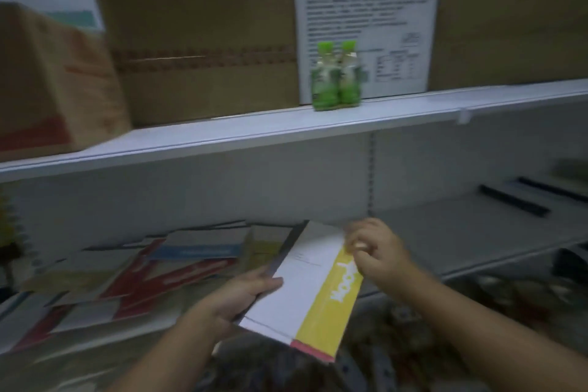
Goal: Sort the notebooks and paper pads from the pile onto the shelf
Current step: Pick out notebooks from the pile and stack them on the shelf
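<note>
Both hands hold one paper pad (305, 289) in front of the lower shelf (461, 232). The left hand (241, 296) grips the pad's left edge, thumb lying on the cover and fingers curled beneath. The right hand (375, 251) has its fingers curled over the pad's upper right corner, on the yellow band; blur hides exactly how the fingertips sit.

The upper shelf (286, 130), white, runs across the whole view and slopes up to the right. Three brown cardboard boxes stand on it: one at the left (47, 79), one in the middle (203, 51) and one at the right (509, 29).

The pile (143, 270) of notebooks and pads lies spread over the left part of the lower shelf, with red, white and blue covers overlapping at angles.

A white printed sheet (366, 32) stands upright between the middle and right boxes. The held pad is white with a yellow band along its right side and a red strip at its near end, tilted, its far end over the lower shelf just right of the pile.

Two green bottles (335, 76) stand side by side in front of the printed sheet.
</note>
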Demonstrator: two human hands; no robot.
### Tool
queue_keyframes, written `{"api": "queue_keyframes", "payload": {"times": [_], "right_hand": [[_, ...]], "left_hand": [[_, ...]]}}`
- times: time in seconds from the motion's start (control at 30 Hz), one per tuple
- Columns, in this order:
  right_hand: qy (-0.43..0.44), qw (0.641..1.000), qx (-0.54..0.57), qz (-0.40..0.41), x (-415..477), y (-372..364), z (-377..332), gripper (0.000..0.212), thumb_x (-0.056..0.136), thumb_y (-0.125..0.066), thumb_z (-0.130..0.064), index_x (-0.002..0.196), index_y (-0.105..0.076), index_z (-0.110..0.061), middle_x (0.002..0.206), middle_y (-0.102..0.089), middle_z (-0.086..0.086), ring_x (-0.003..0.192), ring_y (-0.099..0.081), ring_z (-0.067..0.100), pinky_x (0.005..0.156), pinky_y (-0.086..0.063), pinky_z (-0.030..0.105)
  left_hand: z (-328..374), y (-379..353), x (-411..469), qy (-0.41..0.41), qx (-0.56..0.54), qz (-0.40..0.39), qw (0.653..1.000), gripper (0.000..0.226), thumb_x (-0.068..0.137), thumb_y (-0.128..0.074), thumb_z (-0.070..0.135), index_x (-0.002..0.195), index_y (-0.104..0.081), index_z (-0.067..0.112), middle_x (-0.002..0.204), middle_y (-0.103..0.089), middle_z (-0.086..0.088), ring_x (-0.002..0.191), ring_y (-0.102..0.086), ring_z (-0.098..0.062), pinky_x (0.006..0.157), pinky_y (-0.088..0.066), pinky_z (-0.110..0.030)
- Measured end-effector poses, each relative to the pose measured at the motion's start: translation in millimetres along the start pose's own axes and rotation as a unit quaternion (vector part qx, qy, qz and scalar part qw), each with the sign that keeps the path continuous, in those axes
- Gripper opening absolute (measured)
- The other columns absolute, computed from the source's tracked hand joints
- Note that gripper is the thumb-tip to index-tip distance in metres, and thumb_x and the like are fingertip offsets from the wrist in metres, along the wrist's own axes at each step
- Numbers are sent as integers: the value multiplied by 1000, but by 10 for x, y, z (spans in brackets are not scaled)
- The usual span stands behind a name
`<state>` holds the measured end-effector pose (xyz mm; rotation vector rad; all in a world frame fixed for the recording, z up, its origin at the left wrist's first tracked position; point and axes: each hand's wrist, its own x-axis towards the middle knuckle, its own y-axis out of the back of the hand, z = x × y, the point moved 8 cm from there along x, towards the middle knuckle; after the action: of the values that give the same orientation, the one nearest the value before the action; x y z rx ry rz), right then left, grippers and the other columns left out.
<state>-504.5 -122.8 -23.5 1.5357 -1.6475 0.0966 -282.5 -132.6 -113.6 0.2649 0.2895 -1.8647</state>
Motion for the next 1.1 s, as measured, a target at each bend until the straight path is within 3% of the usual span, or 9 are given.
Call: {"api": "queue_keyframes", "payload": {"times": [0.07,0.13,0.2,0.3,0.53,0.63,0.83,1.0,1.1], "right_hand": [[-141,989,13,47,-214,428,522,40,74,-58,-23,110,-63,-7,106,-56,-1,101,-53,14,89,-41,25],[-314,936,144,72,-519,747,949,37,83,-64,-11,117,-53,-9,107,-60,6,95,-60,22,84,-50,33],[-386,889,206,133,-799,1113,1226,33,85,-62,-5,114,-47,-14,105,-61,10,85,-64,23,72,-52,35],[-425,853,209,218,-1241,1685,1564,39,85,-58,0,120,-42,-8,104,-64,15,83,-64,26,61,-50,30],[-463,853,160,179,-1729,2582,2080,36,88,-52,4,117,-53,-19,100,-66,3,86,-64,23,63,-46,28],[-476,854,130,162,-1762,2904,2365,39,88,-54,2,117,-54,-25,98,-67,2,85,-64,26,71,-48,31],[-498,857,87,97,-1377,3177,2956,55,89,-47,3,131,-44,-32,107,-66,6,86,-65,24,62,-49,25],[-534,841,54,69,-976,3614,3495,53,92,-43,-4,138,-39,-30,105,-63,9,74,-62,20,58,-47,22],[-513,851,25,105,-761,3903,3725,47,92,-43,-1,131,-42,-28,108,-62,2,73,-61,17,58,-45,23]], "left_hand": [[36,-537,240,-19,12,-5,1000,33,89,-59,8,122,-57,8,106,-72,-15,82,-72,-25,64,-58,-31],[57,-1137,430,-37,28,-22,999,29,91,-57,6,119,-58,9,98,-74,-10,80,-72,-24,66,-58,-30],[27,-1760,558,-43,34,-54,997,24,92,-56,5,114,-59,15,97,-75,-8,83,-72,-25,69,-58,-32],[-30,-2550,766,-50,12,-78,996,20,94,-53,6,109,-58,18,100,-73,-10,85,-70,-27,69,-57,-33],[-303,-3958,1209,35,-65,-147,986,26,94,-49,2,116,-54,15,103,-71,-14,82,-70,-30,57,-56,-34],[-342,-4294,1488,82,-79,-163,980,25,95,-52,19,116,-60,6,101,-72,-18,79,-71,-30,55,-55,-32],[-169,-4722,2382,-9,-57,-71,996,27,93,-55,17,118,-55,7,106,-66,-19,91,-66,-33,73,-55,-36],[70,-5149,2996,-22,-69,-88,994,20,90,-48,-3,97,-59,12,94,-66,-16,83,-62,-30,66,-50,-30],[180,-5378,3388,-33,-69,-82,994,24,91,-50,2,109,-61,13,101,-66,-13,95,-62,-30,89,-51,-43]]}}
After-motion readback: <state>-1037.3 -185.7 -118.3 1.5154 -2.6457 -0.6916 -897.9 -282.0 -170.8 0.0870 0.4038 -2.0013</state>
